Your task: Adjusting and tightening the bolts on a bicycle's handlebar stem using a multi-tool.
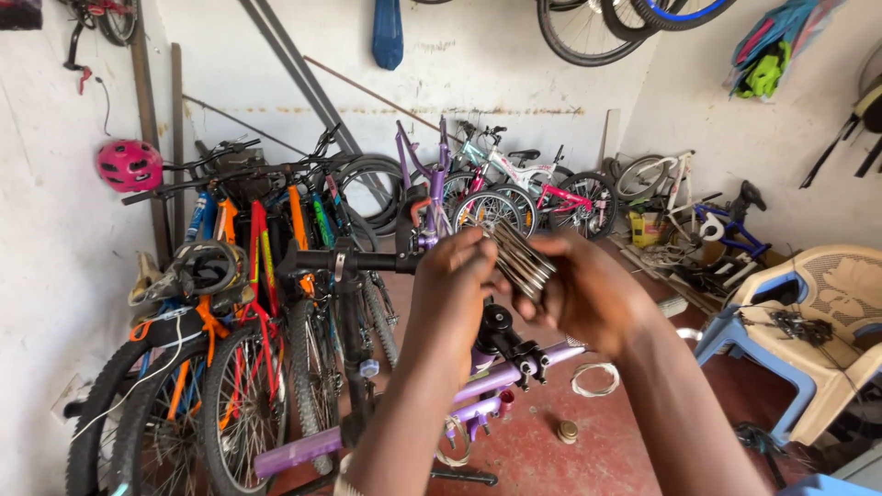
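Hands (528, 285) around blurred hex-key set (520, 259)

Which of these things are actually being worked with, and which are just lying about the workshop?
In hand:
- left hand
- right hand
- folding metal key set, held by both hands
- purple bike frame, directly below the hands

Lying about:
- pink helmet
- plastic chair
- coiled white cable
- parked bikes

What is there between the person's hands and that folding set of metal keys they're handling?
Nothing visible. The left hand and right hand both hold the folding key set directly, its metal blades fanned out between them. The purple bike frame and its black stem lie below the hands, apart from the tool.
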